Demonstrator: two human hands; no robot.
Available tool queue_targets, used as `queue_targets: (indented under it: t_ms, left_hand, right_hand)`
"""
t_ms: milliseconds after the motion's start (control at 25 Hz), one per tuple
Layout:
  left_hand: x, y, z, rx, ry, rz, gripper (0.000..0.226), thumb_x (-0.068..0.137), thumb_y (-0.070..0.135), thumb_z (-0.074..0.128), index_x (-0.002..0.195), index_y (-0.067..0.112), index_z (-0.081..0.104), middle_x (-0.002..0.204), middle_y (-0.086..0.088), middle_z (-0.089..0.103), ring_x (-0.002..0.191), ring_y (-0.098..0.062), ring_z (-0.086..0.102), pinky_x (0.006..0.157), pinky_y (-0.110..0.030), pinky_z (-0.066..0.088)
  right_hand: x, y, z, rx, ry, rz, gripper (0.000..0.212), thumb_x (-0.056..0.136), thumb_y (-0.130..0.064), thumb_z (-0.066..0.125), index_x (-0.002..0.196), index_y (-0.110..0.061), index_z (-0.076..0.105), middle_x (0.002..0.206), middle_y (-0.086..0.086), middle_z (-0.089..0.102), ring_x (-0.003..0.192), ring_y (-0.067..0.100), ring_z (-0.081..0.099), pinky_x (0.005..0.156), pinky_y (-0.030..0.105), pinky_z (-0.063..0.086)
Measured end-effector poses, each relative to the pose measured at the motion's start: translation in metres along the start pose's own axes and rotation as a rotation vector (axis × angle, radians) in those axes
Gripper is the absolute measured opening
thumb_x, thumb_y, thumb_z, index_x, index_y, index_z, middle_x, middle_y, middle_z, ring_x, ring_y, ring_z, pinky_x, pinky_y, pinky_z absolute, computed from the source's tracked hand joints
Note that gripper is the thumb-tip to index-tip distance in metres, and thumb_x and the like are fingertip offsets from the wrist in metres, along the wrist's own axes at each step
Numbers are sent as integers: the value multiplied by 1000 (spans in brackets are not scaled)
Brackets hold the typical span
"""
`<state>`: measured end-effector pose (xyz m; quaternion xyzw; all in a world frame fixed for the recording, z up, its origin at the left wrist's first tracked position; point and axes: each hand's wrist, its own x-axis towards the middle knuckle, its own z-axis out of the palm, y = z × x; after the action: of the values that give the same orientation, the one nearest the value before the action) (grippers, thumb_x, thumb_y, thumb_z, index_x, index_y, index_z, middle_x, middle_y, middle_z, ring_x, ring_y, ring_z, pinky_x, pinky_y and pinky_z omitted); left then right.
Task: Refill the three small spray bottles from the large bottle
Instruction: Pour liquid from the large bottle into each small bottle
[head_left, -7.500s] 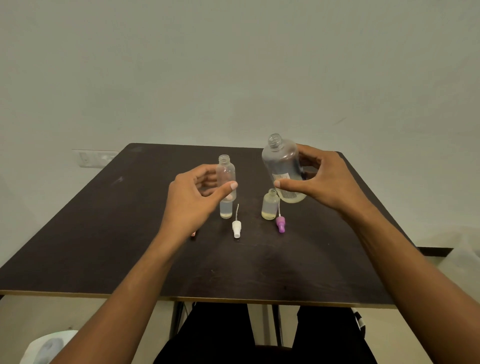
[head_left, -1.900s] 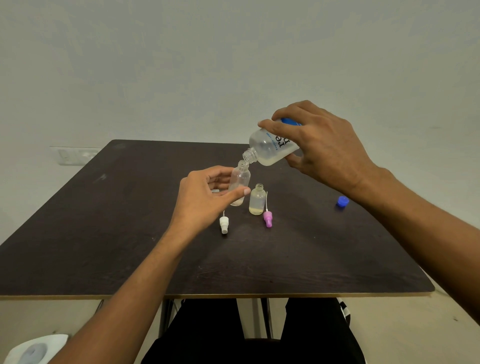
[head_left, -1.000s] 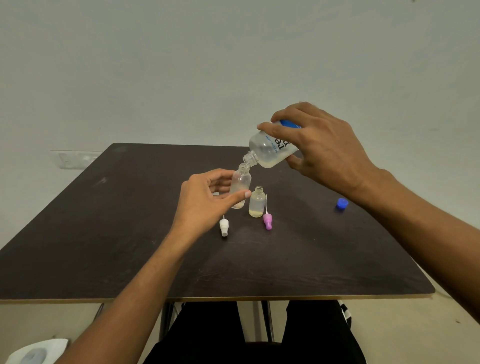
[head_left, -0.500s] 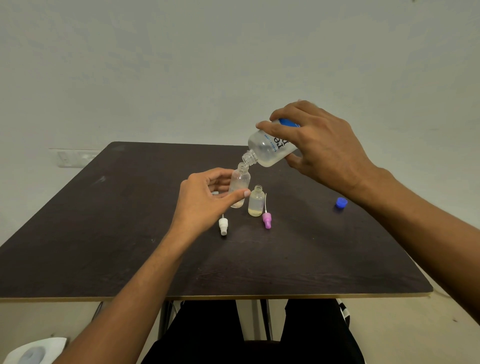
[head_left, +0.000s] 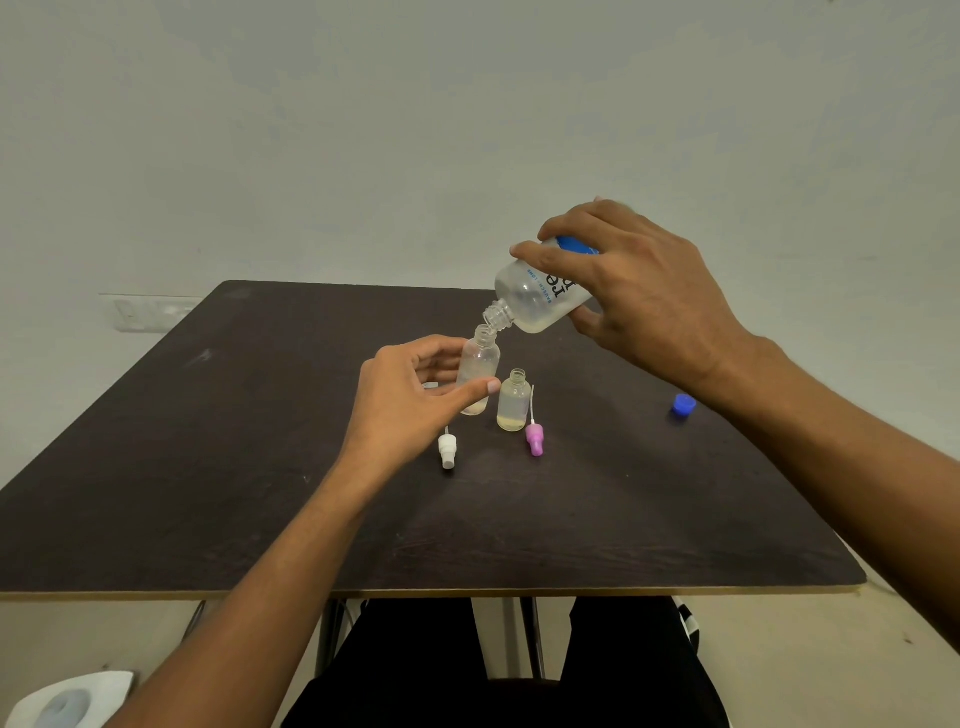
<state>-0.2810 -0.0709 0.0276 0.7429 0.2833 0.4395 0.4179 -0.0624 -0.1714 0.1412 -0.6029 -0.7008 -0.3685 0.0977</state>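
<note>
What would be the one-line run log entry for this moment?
step: refill pour | right hand: holds large bottle tilted, mouth just above small bottle | left hand: holds small bottle | second small bottle: uncapped, standing

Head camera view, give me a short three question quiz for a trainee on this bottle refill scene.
1. True or false: the right hand tilts the large bottle with its open neck just above the mouth of the small bottle that the left hand grips.
2. Where is the blue cap? A) on the large bottle B) on the table, off to the right C) in the left hand
3. How many spray heads lie in view on the table?
Key: 1 true; 2 B; 3 two, the white spray head and the pink spray head.
</note>
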Motion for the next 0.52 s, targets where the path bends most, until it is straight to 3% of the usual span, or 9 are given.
queue_targets:
  t_ms: [520]
  left_hand:
    - [-1, 1, 0, 2, -13, 23, 37, 73, 41, 95, 103, 47, 74, 100, 30, 77, 95, 9, 74, 78, -5, 54]
  right_hand:
    - [-1, 0, -1, -8, -7, -13, 62, 92, -15, 74, 150, -28, 56, 145, 4, 60, 134, 30, 53, 93, 38, 51]
